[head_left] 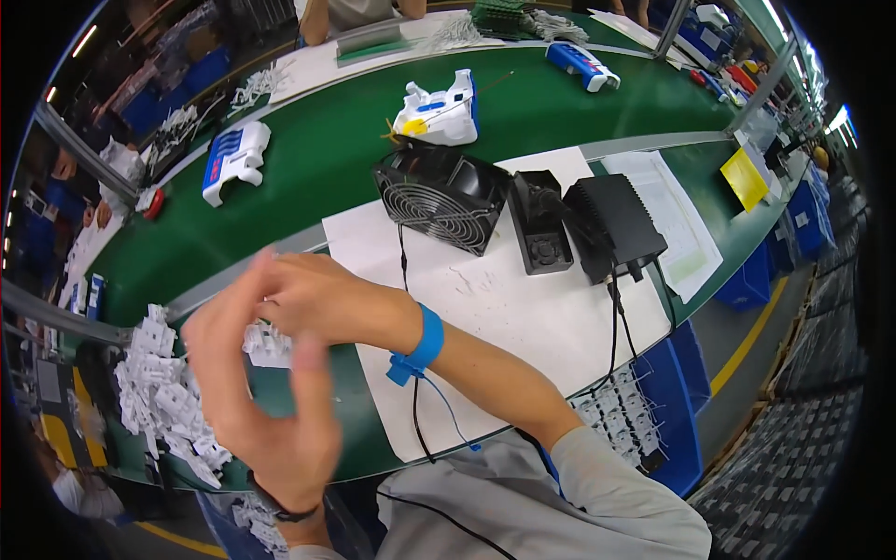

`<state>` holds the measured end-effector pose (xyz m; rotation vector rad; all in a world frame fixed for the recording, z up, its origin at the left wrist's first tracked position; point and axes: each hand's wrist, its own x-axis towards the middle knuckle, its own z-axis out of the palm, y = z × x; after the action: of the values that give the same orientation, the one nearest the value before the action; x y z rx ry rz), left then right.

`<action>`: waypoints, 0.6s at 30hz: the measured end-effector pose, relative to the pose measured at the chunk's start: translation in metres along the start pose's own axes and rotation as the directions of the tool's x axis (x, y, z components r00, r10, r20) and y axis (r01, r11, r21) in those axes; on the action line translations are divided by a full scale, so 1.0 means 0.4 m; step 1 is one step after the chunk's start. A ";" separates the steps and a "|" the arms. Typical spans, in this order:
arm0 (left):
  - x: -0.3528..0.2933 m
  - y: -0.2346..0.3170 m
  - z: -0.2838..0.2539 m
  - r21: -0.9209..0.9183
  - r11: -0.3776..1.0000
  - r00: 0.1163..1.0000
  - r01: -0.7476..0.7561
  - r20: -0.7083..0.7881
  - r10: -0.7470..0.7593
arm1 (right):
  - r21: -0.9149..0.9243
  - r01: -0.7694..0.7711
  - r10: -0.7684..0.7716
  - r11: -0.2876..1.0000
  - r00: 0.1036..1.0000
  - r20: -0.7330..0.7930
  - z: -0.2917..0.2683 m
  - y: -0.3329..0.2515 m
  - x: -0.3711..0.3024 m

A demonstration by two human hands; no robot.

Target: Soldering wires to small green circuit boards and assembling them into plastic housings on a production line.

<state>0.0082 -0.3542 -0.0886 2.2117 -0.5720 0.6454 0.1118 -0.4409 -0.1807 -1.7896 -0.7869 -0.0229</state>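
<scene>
My left hand (261,383), blurred by motion, is raised over the left of the bench. Its fingers stretch upward and its thumb stands apart; a black band circles the wrist. From the right, my right hand (322,297) reaches across and meets the left fingers at the top. Its own fingertips are mostly hidden there, so anything held between them cannot be made out. A blue wrist strap (429,341) with a thin cord is on my right wrist. Below the hands, a small white plastic part (269,345) shows between them. A heap of white plastic parts (168,392) lies to the left.
A black fan (443,196), a black tray-like stand (541,224) and a black box with cables (616,224) stand on a white sheet (467,299). Beyond runs a green belt (327,159) carrying white-and-blue housings (235,161). A blue bin (663,411) sits at lower right.
</scene>
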 end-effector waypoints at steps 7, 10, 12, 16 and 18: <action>-0.165 -0.248 -0.018 -0.247 0.835 0.849 0.491 -0.080 -0.523 | -0.022 -0.085 0.087 0.996 0.988 0.127 -0.056 -0.125 0.006; -0.204 -0.251 0.003 -0.411 0.813 0.880 0.413 -0.049 -0.472 | -0.124 0.007 0.012 0.992 0.989 0.146 -0.032 -0.138 -0.016; -0.236 -0.251 0.000 -0.359 0.845 0.894 0.396 -0.061 -0.445 | -0.207 0.031 0.002 0.978 0.987 0.158 -0.013 -0.146 -0.031; -0.255 -0.252 0.005 -0.532 0.750 0.845 0.394 -0.110 -0.523 | -0.257 0.043 -0.003 0.966 0.988 0.153 0.000 -0.174 -0.064; -0.243 -0.253 -0.028 -0.408 0.816 0.896 0.409 0.010 -0.444 | -0.266 0.020 0.019 0.964 0.989 0.143 -0.014 -0.189 -0.101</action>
<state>-0.0119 -0.2637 -0.1948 1.8211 -0.1265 0.3418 0.0433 -0.4541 -0.1304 -2.0645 -0.9227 0.0012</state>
